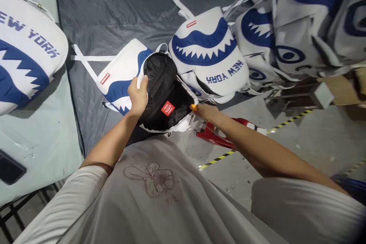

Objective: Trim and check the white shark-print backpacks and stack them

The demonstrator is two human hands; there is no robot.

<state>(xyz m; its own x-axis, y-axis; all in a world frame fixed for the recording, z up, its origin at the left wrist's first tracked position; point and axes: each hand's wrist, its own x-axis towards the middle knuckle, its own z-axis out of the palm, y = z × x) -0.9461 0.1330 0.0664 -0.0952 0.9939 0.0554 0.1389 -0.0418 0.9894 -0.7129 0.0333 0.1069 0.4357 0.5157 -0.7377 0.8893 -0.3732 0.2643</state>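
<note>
A white and blue backpack [122, 66] with a shark-mouth print lies unzipped at the table's front edge, its opening turned toward me. Its black lining [160, 80] and a red label [167, 108] inside show. My left hand [138, 95] grips the left rim of the opening, thumb on top and fingers hidden behind the cloth. At the right rim is my right hand [207, 112], closed with a small orange object [193, 107] at its fingertips. What that object is cannot be made out. Just right of the open bag lies another backpack [208, 53], lettered NEW YORK.
More shark-print backpacks [309, 19] are piled on the right. Another backpack [25, 53] lies on the pale green surface [37, 152] at left, near a dark phone [11, 167]. A dark grey cloth [114, 19] covers the table. Below right, something red [217, 137] is near striped floor tape [220, 158].
</note>
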